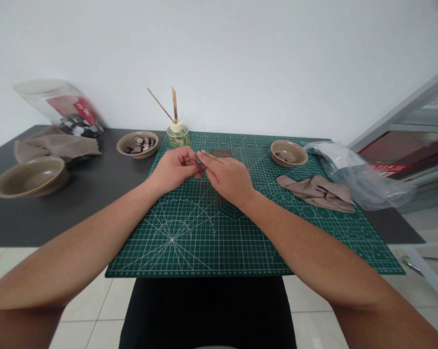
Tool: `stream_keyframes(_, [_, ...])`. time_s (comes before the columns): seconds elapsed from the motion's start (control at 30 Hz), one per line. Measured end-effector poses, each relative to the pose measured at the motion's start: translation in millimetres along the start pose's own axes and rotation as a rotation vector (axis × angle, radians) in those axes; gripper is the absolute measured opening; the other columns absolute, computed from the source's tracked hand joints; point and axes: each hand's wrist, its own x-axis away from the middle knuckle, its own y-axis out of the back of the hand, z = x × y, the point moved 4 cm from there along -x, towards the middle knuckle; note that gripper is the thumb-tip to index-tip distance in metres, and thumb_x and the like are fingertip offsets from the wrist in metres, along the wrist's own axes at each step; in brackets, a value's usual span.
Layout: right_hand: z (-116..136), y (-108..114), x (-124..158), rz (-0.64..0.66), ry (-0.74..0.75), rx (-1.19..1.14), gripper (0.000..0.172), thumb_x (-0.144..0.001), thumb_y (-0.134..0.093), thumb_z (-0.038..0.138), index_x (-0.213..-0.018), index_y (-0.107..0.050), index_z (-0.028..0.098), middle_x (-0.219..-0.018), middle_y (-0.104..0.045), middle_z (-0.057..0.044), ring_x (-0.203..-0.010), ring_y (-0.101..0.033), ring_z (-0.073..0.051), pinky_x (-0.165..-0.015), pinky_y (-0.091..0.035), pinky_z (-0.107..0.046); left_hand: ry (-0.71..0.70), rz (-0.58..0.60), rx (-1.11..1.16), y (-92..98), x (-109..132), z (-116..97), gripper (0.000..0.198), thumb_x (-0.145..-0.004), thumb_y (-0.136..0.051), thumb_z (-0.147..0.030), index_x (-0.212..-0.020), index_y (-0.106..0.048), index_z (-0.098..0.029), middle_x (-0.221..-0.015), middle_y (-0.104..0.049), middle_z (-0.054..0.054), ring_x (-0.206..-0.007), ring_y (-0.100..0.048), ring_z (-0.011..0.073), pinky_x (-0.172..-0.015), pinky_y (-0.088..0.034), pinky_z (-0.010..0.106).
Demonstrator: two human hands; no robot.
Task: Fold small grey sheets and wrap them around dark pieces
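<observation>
Above the green cutting mat (197, 252), my two hands meet near the middle. My left hand (175, 169) has its fingers curled in, thumb against them, around something too small to make out. My right hand (230, 177) touches it at the fingertips, its fingers pressed together over the same spot; what it pinches is hidden. A dark brown flat piece (222, 153) lies on the mat just behind my right hand and is partly covered by it.
Left: a bowl of dark pieces (137, 155), an empty bowl (40, 182), a brown cloth (58, 145), a clear bag (76, 111). Behind: a reed diffuser (177, 135). Right: a bowl with few pieces (291, 157), a crumpled cloth (320, 191), a plastic bag (364, 179).
</observation>
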Motion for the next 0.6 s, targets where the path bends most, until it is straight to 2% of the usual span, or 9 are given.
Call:
stream_keyframes(0.17, [3.9,4.0,-0.1,0.024,-0.023,0.043,0.051,-0.102,-0.045,0.013,-0.151,-0.057,0.02,-0.152,-0.059,-0.006,-0.118,-0.073,-0.023,-0.102,-0.057,-0.04,-0.004,-0.046,0.117,0.5,0.4,2.2,0.022,-0.072,-0.078,-0.021,-0.072,-0.057,-0.019,-0.061,-0.072,-0.002,-0.062,-0.074,0.017,-0.065,-0.058,0.028])
stream_keyframes(0.33, [3.7,6.1,1.0,0.026,-0.059,0.07,0.05,-0.104,-0.044,0.015,-0.153,-0.055,0.02,-0.15,-0.062,-0.005,-0.12,-0.072,-0.02,-0.099,-0.058,-0.033,-0.013,-0.07,0.177,1.3,-1.8,5.3,0.027,-0.067,-0.082,-0.022,-0.073,-0.055,-0.02,-0.06,-0.071,-0.004,-0.059,-0.074,0.0166,-0.062,-0.058,0.027])
stream_keyframes(0.47, [5.4,4.3,1.1,0.047,-0.04,0.081,0.05,-0.105,-0.044,0.015,-0.153,-0.055,0.021,-0.152,-0.06,-0.004,-0.12,-0.072,-0.02,-0.1,-0.058,-0.033,0.01,-0.052,0.124,1.1,-1.4,2.6,0.022,-0.066,-0.078,-0.019,-0.067,-0.056,-0.019,-0.054,-0.069,-0.003,-0.054,-0.071,0.015,-0.058,-0.056,0.024])
stream_keyframes(0.6, [8.5,3.0,0.6,0.082,-0.002,0.108,0.05,-0.105,-0.044,0.015,-0.153,-0.054,0.02,-0.154,-0.057,-0.006,-0.122,-0.071,-0.021,-0.103,-0.056,-0.036,0.079,-0.035,0.061,-0.2,0.6,0.9,0.015,-0.065,-0.075,-0.017,-0.065,-0.059,-0.018,-0.058,-0.072,0.0,-0.054,-0.072,0.016,-0.058,-0.056,0.025])
